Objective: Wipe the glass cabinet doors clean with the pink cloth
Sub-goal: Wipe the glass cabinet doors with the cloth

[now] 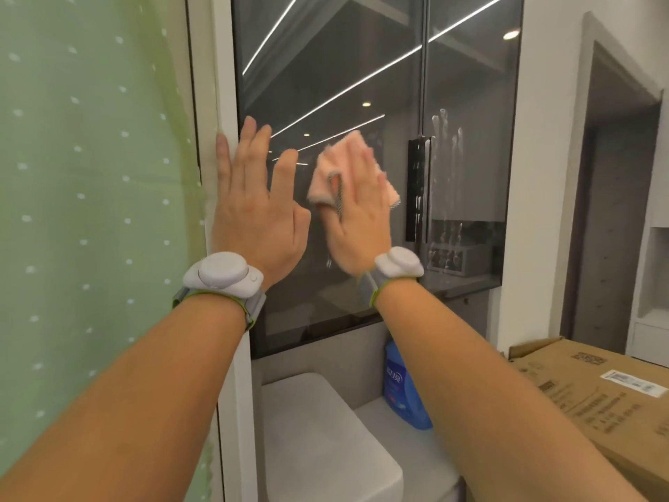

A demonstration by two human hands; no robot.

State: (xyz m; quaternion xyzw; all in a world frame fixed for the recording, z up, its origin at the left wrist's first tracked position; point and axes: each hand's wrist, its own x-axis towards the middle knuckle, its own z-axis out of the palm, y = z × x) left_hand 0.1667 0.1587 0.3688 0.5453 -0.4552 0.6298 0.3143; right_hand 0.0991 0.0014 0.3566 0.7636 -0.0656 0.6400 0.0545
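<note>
The dark glass cabinet doors (325, 67) stand straight ahead and reflect ceiling lights. My right hand (360, 215) lies flat on the left door and presses the pink cloth (327, 172) against the glass at mid height. My left hand (253, 208) rests open and flat at the left edge of the same door, fingers spread, partly over the white frame. White handprint smears (449, 146) show on the right door beside the black vertical handle (416, 190). Both wrists carry grey bands.
A green dotted curtain (90, 211) hangs on the left. Below the doors a white box (318, 429) and a blue bottle (402, 393) stand on a ledge. A cardboard box (597, 400) sits at lower right. A doorway (615, 211) opens on the right.
</note>
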